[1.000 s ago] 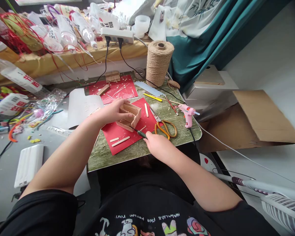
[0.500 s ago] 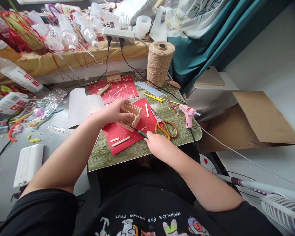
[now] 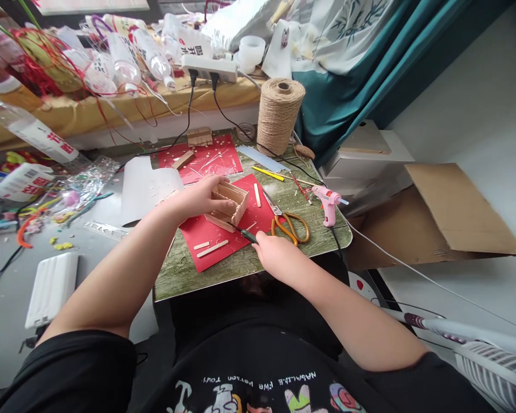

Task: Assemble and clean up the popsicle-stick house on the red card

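Note:
A small open box of wooden craft sticks (image 3: pixel 232 203) stands on a red paper sheet (image 3: pixel 206 232) on a wood-grain board (image 3: pixel 184 269). My left hand (image 3: pixel 200 198) grips the box's left side. My right hand (image 3: pixel 275 252) holds a thin green-handled tool (image 3: pixel 245 233) whose dark tip points at the box's lower right corner. Loose craft sticks (image 3: pixel 211 248) lie on the red paper in front of the box, and one more stick (image 3: pixel 257 194) lies to its right.
Orange-handled scissors (image 3: pixel 289 222) and a pink glue gun (image 3: pixel 328 202) lie right of the box. A twine spool (image 3: pixel 279 115), a second red sheet (image 3: pixel 206 158) and a yellow pencil (image 3: pixel 267 172) sit farther back. Plastic bottles (image 3: pixel 150 54) and a power strip (image 3: pixel 208 67) crowd the shelf behind. Cardboard (image 3: pixel 451 212) lies at right.
Both hands stay on the box and the tool with almost no motion. The view has tipped slightly, shifting everything a little lower in the frame.

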Demonstrator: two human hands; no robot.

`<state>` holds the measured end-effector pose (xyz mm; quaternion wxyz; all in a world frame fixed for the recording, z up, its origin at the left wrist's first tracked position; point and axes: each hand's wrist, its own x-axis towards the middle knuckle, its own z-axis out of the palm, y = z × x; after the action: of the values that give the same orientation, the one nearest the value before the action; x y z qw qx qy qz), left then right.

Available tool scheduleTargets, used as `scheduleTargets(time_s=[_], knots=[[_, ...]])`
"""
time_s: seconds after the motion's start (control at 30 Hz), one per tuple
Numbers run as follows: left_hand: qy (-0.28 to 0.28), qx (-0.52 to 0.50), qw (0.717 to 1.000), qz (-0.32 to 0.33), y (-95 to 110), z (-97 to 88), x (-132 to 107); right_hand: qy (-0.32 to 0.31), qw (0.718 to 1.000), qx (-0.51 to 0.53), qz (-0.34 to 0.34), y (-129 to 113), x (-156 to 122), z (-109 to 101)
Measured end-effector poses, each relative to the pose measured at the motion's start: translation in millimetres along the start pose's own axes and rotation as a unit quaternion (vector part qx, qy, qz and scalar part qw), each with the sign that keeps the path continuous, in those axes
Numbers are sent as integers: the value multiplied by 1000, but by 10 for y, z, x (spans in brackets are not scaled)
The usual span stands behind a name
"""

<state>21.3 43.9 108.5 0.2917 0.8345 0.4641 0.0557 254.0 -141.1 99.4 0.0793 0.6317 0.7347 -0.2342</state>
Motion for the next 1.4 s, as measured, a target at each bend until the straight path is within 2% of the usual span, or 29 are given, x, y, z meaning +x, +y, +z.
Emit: scheduleTargets(time_s=[0.13,0.43,0.57,0.7,0.97,1.4], knots=[[1,5,1000,-2,-1,6,12,-2,1000,-8,1,-29,-13,-34],[5,-9,1000,-4,-12,25,9,-40,999,-5,-11,-39,46,-281],[3,-8,1000,1,-7,18,14,-47,999,-10,-5,-57,59,-306],[2,-9,1000,1,8,5,6,-37,999,-10,-4,-60,33,-235],[-6,-11,1000,-6,78,-26,-47,-8,1000,-4,2,-30,20,46],[-4,-16,1000,-15,50,-17,-45,1,1000,-8,14,-83,-8,119]])
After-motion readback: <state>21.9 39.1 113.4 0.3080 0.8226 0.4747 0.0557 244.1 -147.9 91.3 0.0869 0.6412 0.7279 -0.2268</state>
